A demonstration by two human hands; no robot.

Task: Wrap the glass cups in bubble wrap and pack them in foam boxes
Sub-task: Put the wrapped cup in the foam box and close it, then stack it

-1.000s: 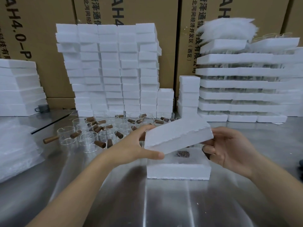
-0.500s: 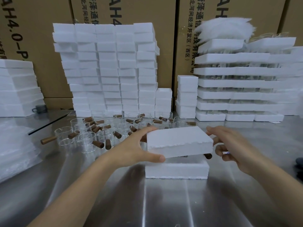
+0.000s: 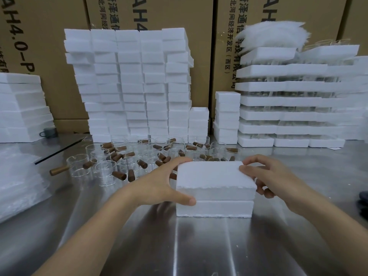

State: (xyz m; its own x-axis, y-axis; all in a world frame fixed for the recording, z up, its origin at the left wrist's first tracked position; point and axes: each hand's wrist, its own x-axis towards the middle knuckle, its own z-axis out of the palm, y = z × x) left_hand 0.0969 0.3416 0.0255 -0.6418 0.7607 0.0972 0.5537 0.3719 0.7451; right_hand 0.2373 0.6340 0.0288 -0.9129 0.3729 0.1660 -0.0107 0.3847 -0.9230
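Head: left hand [image 3: 159,184], right hand [image 3: 276,176] grip lid [image 3: 215,176] edges.

**Printing on the Cartons**

"AH4.0-P" is printed sideways in black on the left carton [image 3: 45,56], with the rest of the line cut off. On the middle carton [image 3: 169,14], "AH4" and the large characters "泽通" can be read, partly hidden. On the right carton [image 3: 326,14], "北河间经济开发区(西区)" is set in small characters beside larger "泽通信" and "有限公". "AH" is printed further right.
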